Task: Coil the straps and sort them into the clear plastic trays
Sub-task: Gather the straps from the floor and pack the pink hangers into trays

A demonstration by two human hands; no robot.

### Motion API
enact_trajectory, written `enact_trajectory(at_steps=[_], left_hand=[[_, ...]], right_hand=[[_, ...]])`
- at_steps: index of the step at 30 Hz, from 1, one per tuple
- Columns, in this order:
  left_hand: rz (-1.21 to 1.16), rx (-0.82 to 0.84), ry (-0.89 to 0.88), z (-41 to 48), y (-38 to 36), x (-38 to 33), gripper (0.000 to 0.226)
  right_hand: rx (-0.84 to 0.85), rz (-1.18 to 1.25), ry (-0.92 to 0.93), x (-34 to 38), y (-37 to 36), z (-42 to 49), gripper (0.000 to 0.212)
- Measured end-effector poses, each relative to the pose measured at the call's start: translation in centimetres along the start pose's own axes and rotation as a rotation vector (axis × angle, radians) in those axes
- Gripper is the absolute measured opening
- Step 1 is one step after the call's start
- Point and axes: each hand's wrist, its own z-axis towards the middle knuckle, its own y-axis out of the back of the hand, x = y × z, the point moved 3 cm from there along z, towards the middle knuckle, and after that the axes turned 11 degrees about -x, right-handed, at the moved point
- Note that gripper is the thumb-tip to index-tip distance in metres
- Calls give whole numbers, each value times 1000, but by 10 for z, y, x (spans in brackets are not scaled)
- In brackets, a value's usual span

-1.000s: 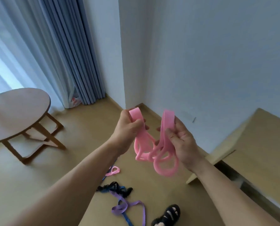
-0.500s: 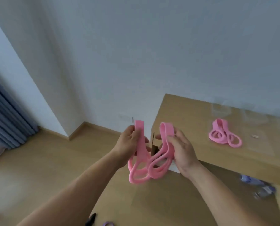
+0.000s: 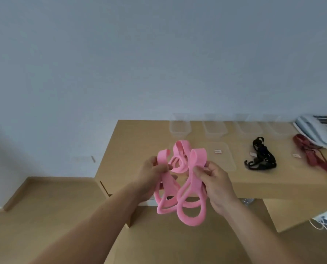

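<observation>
Strap, pink, held up in the air before the near left corner of the wooden desk. Left hand pinches one upright fold between thumb and curled fingers. Right hand pinches a second fold the same way. Both fold tops stand above the hands; below them the strap hangs in several overlapping loops.

Between the hands and farther off, a second pink strap shows, coiled, seemingly lying on the desk; cannot tell whether it sits in a tray.

Four clear trays stand in a row along the far edge of the desk, against the pale wall. Nearer, a flat clear piece lies on the desk top. Right of it lies a black strap, loosely bunched. Farther right lies a red strap, its far end near a white telephone.
</observation>
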Motion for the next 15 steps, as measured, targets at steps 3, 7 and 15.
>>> enact_trajectory(at_steps=[3, 7, 15], left_hand=[[104, 95, -18, 36, -25, 1, 18], [192, 181, -25, 92, -54, -6, 20], [182, 89, 86, 190, -82, 0, 32]], right_hand=[[-80, -9, -19, -2, 16, 30, 11], [-197, -36, -38, 0, 32, 73, 11], [-351, -147, -65, 5, 46, 156, 13]])
